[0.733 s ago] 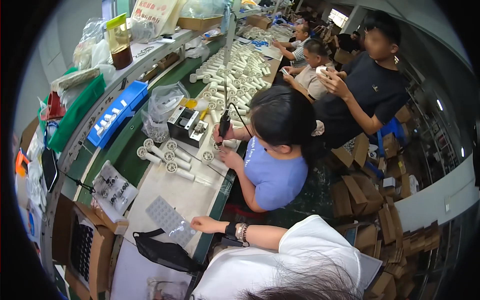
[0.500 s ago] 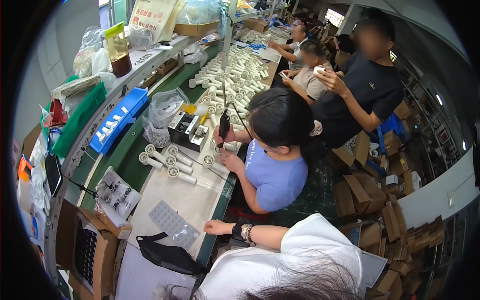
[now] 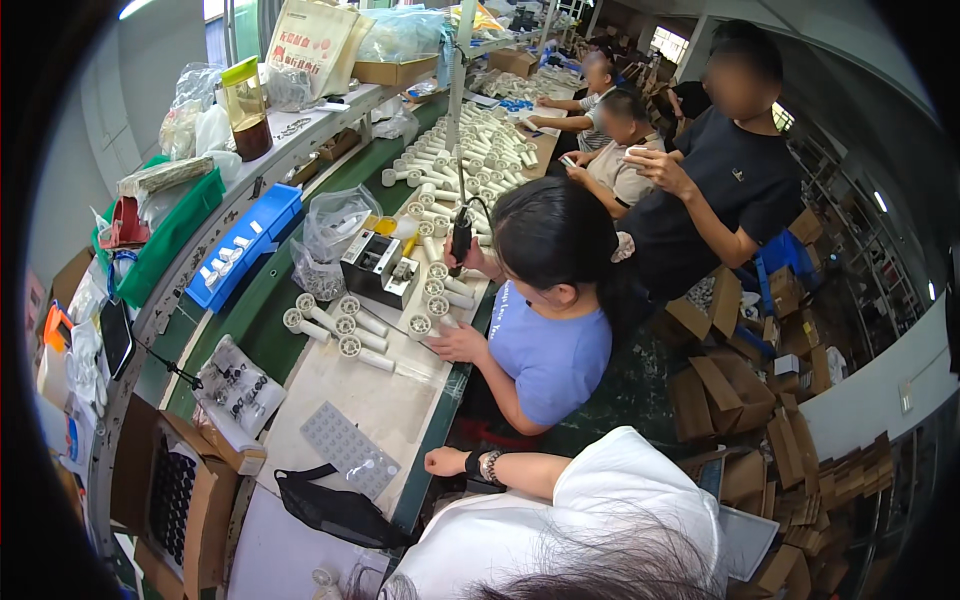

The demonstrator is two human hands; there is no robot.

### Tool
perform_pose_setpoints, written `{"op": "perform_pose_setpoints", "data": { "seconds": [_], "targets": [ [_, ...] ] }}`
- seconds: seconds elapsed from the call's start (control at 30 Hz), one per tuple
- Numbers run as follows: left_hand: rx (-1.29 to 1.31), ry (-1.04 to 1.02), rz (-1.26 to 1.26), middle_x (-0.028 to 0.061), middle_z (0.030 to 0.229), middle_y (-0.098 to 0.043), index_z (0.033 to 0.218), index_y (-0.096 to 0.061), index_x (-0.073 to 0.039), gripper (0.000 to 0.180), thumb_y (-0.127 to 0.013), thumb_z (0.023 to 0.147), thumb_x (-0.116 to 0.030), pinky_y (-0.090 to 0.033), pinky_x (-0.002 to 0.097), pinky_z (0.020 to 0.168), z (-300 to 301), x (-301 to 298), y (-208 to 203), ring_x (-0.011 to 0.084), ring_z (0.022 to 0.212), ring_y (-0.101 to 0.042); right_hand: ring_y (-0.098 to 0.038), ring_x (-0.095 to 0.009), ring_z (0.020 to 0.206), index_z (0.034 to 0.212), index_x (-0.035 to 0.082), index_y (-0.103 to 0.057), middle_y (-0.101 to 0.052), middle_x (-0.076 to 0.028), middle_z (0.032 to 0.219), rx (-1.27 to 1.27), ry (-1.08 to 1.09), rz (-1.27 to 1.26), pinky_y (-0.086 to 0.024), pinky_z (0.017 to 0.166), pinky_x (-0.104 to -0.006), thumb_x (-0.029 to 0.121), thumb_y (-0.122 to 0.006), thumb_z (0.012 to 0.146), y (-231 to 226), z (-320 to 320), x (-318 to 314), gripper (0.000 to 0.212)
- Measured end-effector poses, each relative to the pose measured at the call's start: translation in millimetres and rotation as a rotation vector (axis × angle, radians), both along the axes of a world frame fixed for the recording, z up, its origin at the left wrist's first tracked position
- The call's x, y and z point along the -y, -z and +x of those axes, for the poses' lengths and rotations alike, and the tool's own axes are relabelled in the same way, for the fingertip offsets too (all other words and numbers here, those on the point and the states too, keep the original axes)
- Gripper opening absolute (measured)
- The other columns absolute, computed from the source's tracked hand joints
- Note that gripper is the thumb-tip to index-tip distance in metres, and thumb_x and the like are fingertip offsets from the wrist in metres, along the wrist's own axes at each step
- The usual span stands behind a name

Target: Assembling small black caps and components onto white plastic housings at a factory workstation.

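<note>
My right hand [image 3: 445, 461], with a wristwatch and a dark band at its wrist, rests by the bench edge. Its fingers look loosely curled, and nothing shows in them. Close to it lie a black cloth-like item [image 3: 335, 508] and a clear sheet with rows of round blisters [image 3: 349, 449]. My left hand is not in view. At the lower edge a whitish round-ended part [image 3: 325, 578] shows, partly behind strands of hair. Beside me a co-worker in a blue shirt holds a black electric screwdriver [image 3: 460, 238] over white tubes with round ribbed heads [image 3: 419, 325].
Many white tubes [image 3: 470, 150] cover the far bench. A small black-and-silver machine [image 3: 378, 265] stands mid-bench. A blue tray [image 3: 245, 248] and a green bin [image 3: 165, 240] sit along the left. Cardboard boxes [image 3: 720, 395] crowd the right floor. Other people stand or sit beyond.
My right hand has shifted slightly right and down and looks more curled. The co-worker's screwdriver has tilted and moved a little right. The whitish part has come into view at the lower edge.
</note>
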State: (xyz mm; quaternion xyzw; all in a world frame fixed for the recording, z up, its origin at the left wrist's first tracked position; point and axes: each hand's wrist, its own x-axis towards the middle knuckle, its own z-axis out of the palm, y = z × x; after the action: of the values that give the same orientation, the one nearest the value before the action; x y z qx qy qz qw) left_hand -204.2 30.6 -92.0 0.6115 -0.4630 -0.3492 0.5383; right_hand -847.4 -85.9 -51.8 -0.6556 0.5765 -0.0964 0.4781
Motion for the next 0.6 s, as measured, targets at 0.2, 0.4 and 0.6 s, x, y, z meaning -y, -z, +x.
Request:
{"op": "perform_pose_setpoints", "data": {
  "seconds": [0.2, 0.4, 0.6],
  "targets": [
    [0.089, 0.083, 0.069, 0.0056, 0.082, -0.052, 0.118, -0.041, -0.001, 0.044, -0.059, 0.079, -0.011, -0.045, 0.0300, 0.067, 22, -14, 3, 0.0164, 0.072, -0.050, -0.063, -0.029, 0.083, 0.087, 0.005, -0.063, -0.066, -0.014, 0.087, -0.038, -0.032, 0.000, -0.048, 0.072, -0.0375, 0.024, -0.052, 0.081, 3, -3, -10, 0.023],
    [0.175, 0.174, 0.138, 0.0060, 0.084, -0.052, 0.122, -0.039, -0.001, 0.049, -0.060, 0.079, -0.011, -0.045, 0.0299, 0.069, 37, -16, 4, 0.0165, 0.074, -0.050, -0.062, -0.033, 0.084, 0.085, 0.004, -0.065, -0.065, -0.017, 0.088, -0.030, 0.002, 0.012, -0.048, 0.074, -0.0399, 0.023, -0.051, 0.078, -4, -6, -16, 0.024],
    [0.249, 0.265, 0.208, 0.0063, 0.087, -0.053, 0.126, -0.037, -0.001, 0.053, -0.061, 0.080, -0.011, -0.045, 0.0298, 0.071, 45, -18, 13, 0.0167, 0.077, -0.050, -0.062, -0.033, 0.085, 0.085, 0.004, -0.065, -0.065, -0.018, 0.088, -0.056, 0.005, -0.005, -0.048, 0.075, -0.0404, 0.023, -0.051, 0.078, -3, -9, -18, 0.024]
  ]
}}
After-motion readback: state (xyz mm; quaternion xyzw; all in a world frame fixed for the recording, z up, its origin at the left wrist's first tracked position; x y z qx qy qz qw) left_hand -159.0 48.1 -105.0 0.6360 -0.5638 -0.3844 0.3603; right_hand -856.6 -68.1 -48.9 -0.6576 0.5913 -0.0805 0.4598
